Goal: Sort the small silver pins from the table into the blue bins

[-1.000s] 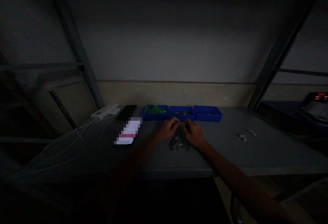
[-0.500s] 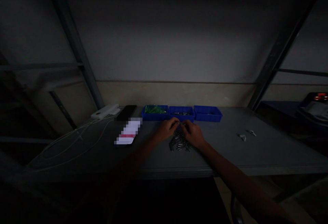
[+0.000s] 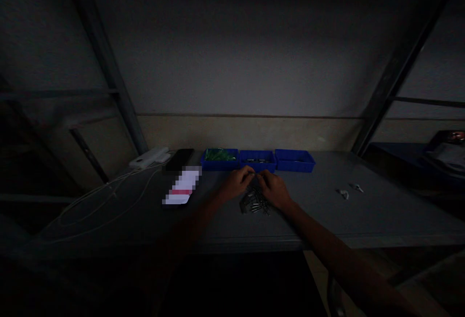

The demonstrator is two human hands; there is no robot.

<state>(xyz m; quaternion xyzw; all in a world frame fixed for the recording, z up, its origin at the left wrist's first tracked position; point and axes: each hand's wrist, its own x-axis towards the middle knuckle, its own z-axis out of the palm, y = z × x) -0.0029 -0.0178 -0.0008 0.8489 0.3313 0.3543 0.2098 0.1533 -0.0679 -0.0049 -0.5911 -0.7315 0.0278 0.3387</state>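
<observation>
My left hand [image 3: 238, 182] and my right hand [image 3: 273, 188] meet fingertip to fingertip above a heap of small shiny metal parts [image 3: 257, 204] on the grey table [image 3: 312, 215]. Both hands are closed in a pinch. Whatever lies between the fingertips is too small and dark to name. Just behind the hands stands a blue bin [image 3: 257, 167] with some metal pieces in it. To its left, another blue bin [image 3: 220, 165] holds green stuff [image 3: 218, 155], perhaps bags. A third blue bin [image 3: 295, 166] stands on the right; its contents barely show.
On the left lie a phone with a lit screen [image 3: 184, 187], a dark flat object [image 3: 179, 158], and a white power strip [image 3: 149, 157] with white cables [image 3: 140, 196]. Two small pale pieces [image 3: 342, 194] rest on the right. Metal posts [image 3: 392, 65] frame the table.
The picture is darker now. Both hands stay in nearly the same place, their fingertips still close together over the heap.
</observation>
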